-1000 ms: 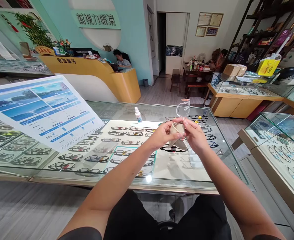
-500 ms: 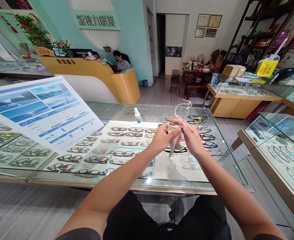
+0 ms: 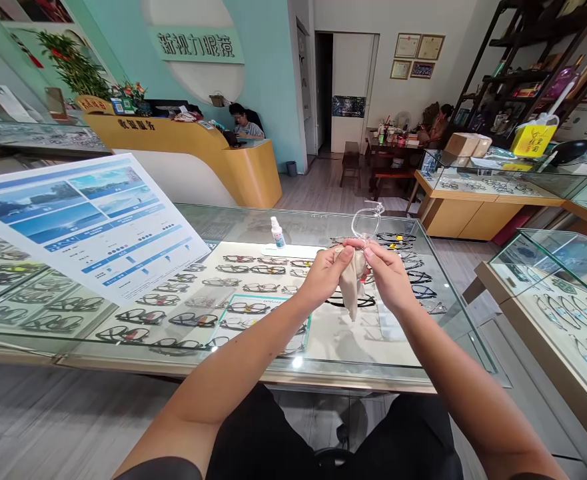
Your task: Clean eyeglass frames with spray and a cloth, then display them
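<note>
Above the glass display counter point(image 3: 343, 347), both hands are close together around a pair of clear-framed eyeglasses point(image 3: 357, 223). My left hand point(image 3: 327, 270) is closed on a beige cleaning cloth point(image 3: 352, 293), its thumb pressing the cloth near the frame. The cloth's loose end hangs down between the hands. My right hand point(image 3: 386, 270) pinches the eyeglasses with thumb and fingers. One rim and a temple stick up beyond the fingertips; the rest is hidden by fingers and cloth. A small white spray bottle point(image 3: 277, 233) stands upright on the glass, left of the hands.
Rows of eyeglass frames point(image 3: 268, 270) lie under the glass. A printed sheet point(image 3: 98, 227) stands tilted at the left. Another glass case point(image 3: 563, 313) is to the right. Behind, a person point(image 3: 246, 123) sits at a yellow counter point(image 3: 253, 173), and another person point(image 3: 436, 127) sits farther right.
The cloth has shifted in my left hand, and its loose end hangs lower and fuller. My left thumb has moved up the cloth. The eyeglasses have turned slightly. The view has shifted a little.
</note>
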Demonstrator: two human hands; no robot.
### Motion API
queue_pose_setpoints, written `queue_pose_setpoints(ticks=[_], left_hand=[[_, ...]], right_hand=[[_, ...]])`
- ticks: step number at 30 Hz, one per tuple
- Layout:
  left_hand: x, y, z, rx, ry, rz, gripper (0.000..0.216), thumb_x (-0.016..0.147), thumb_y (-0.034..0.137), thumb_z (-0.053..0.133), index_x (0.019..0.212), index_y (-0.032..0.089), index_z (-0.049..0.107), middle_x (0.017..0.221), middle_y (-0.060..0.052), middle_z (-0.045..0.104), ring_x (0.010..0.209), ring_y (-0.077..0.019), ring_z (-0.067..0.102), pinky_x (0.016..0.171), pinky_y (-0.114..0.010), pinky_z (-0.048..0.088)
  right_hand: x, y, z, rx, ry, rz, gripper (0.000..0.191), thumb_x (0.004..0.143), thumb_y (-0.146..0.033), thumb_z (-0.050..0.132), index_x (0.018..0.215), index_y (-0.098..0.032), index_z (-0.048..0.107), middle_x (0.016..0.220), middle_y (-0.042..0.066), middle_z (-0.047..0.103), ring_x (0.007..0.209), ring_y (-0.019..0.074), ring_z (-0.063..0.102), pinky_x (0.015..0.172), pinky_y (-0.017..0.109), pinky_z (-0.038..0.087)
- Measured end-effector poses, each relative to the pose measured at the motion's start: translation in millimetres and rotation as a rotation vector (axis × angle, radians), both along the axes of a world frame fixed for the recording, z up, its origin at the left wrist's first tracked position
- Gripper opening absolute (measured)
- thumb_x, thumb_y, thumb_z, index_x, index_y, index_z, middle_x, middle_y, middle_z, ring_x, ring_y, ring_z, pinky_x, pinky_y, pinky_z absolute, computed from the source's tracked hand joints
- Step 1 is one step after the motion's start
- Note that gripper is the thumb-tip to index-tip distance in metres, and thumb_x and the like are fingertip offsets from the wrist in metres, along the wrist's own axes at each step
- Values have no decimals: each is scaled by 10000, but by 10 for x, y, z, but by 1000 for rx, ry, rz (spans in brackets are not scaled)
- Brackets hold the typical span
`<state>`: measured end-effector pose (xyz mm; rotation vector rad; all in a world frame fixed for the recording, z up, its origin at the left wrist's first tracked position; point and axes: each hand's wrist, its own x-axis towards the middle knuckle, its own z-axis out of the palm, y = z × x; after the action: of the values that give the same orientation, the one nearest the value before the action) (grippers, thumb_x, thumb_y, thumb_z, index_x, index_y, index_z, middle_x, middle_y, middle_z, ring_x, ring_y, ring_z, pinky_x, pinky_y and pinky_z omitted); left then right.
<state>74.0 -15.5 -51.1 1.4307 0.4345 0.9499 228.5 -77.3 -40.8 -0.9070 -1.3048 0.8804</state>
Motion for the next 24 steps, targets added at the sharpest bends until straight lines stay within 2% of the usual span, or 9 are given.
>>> queue_pose_setpoints(ticks=[3,7,13,17,21,24], left_hand=[[-14,44,-22,-10,-5,-50,628,952,746,700,1147,151,755,716,-16,707,671,-156,660,686,-262,505],[-34,64,-18,-61,-21,-124,621,933,683,772,1258,153,764,808,-26,729,758,-154,652,753,-263,503],[-81,17,50,-160,-5,-218,659,862,604,882,1333,166,740,896,-39,738,747,-145,649,710,-255,492],[-96,-5,86,-127,-11,-186,622,803,525,954,1261,147,769,976,-69,780,786,-144,679,747,-250,513],[-69,-2,86,-150,-26,-163,692,751,480,999,1312,163,746,1012,-63,802,841,-171,756,832,-290,583],[-35,-1,73,-209,-52,-149,752,717,487,1018,1330,175,712,942,-33,795,780,-171,769,800,-312,619]], right_hand=[[33,24,-2,-45,83,18,357,1001,-562,698,1128,-281,878,1021,51,711,811,201,571,704,341,496],[31,15,60,-84,164,39,331,970,-545,720,1084,-272,868,1132,55,766,899,226,659,819,362,546],[33,11,102,-120,262,49,320,929,-520,757,1090,-259,848,1195,68,809,988,252,724,863,372,566],[39,20,80,-124,225,32,363,925,-555,739,1098,-252,839,1207,83,791,940,247,699,763,357,547],[21,12,47,-154,188,18,395,921,-580,753,1119,-254,855,991,52,726,687,163,522,591,305,431],[-10,-4,17,-103,155,43,372,960,-571,743,1114,-259,872,988,45,654,678,144,470,598,304,435]])
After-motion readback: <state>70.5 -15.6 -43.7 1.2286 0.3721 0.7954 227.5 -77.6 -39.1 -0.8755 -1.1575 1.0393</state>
